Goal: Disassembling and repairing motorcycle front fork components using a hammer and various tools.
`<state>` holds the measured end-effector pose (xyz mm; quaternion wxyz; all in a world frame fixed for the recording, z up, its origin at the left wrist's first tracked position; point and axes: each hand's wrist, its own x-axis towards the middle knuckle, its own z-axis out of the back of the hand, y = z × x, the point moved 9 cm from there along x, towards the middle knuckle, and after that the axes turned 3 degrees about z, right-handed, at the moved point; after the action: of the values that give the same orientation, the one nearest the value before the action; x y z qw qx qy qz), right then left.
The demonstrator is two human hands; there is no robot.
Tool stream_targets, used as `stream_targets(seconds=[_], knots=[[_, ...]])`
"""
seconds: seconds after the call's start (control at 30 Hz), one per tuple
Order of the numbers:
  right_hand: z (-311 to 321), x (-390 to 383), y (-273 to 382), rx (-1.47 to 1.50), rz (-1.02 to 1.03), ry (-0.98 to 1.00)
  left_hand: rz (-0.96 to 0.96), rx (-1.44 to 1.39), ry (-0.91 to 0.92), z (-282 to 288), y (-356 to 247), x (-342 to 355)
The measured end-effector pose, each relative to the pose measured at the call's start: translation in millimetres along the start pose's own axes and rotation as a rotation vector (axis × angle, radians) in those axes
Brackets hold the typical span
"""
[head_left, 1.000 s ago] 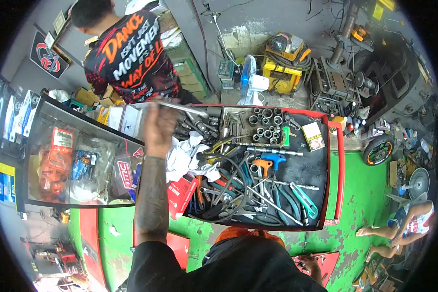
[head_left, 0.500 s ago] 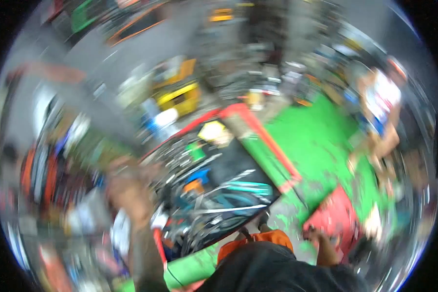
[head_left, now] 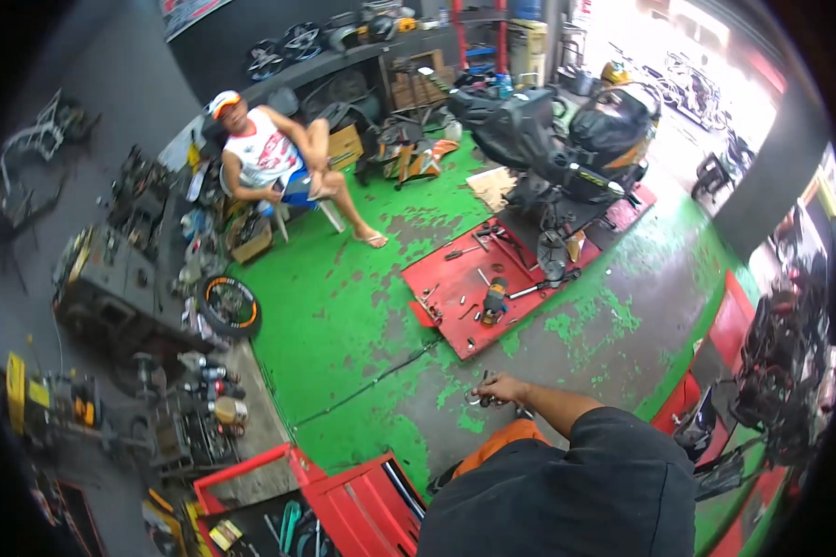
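My right hand (head_left: 502, 389) is closed around a small dark metal piece (head_left: 486, 377), which pokes out past the fingers. Its exact kind is too small to make out. The arm, in a black sleeve, reaches across in front of my body, above the worn grey-and-green floor. Beyond the hand lies a red lift platform (head_left: 455, 316) with a power driver (head_left: 494, 302), wrenches and small loose parts on it. At the lower left, a red tool chest (head_left: 362, 506) stands with tools inside, among them a teal-handled one (head_left: 291, 524). My left hand is out of the picture.
A partly stripped scooter (head_left: 567, 148) stands on the platform's far end. Someone in a white sleeveless shirt (head_left: 271, 153) sits on a chair at the far left. A wheel (head_left: 228, 306) leans by the left bench. A black cable (head_left: 372, 381) crosses the floor. Motorcycle parts (head_left: 780, 371) crowd the right.
My view has swung right, from the tool chest to the platform and scooter. My left hand, blurred over the chest before, has left the picture. My right hand now reaches out ahead of me.
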<state>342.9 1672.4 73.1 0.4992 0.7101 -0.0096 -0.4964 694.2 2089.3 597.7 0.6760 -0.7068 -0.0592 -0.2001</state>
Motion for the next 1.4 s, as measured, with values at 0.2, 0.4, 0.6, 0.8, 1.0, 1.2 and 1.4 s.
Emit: stream_targets(seconds=[0.2, 0.4, 0.6, 0.8, 1.0, 1.2, 1.4], knots=[[23, -27, 36, 0.007, 0.122, 0.155, -0.05, 0.299, 0.199, -143, 13, -82], [58, -67, 95, 0.105, 0.212, 0.312, 0.061, 0.342, 0.605, -302, 125, -157], [59, -66, 177, 0.178, 0.311, 0.417, 0.261, 0.41, 0.831, -397, 200, -168], [50, -15, 265, 0.279, 0.363, 0.442, 0.179, 0.221, 1.199, -497, 274, -126], [20, 71, 391, 0.474, 0.324, 0.492, 0.255, -0.078, 1.59, -607, 323, -40], [9, 133, 519, 0.676, 0.354, 0.419, 0.033, -0.187, 1.575, -677, 323, 92], [54, 202, 551, 0.768, 0.433, 0.109, 0.051, -0.101, 1.585, -753, 378, 184]])
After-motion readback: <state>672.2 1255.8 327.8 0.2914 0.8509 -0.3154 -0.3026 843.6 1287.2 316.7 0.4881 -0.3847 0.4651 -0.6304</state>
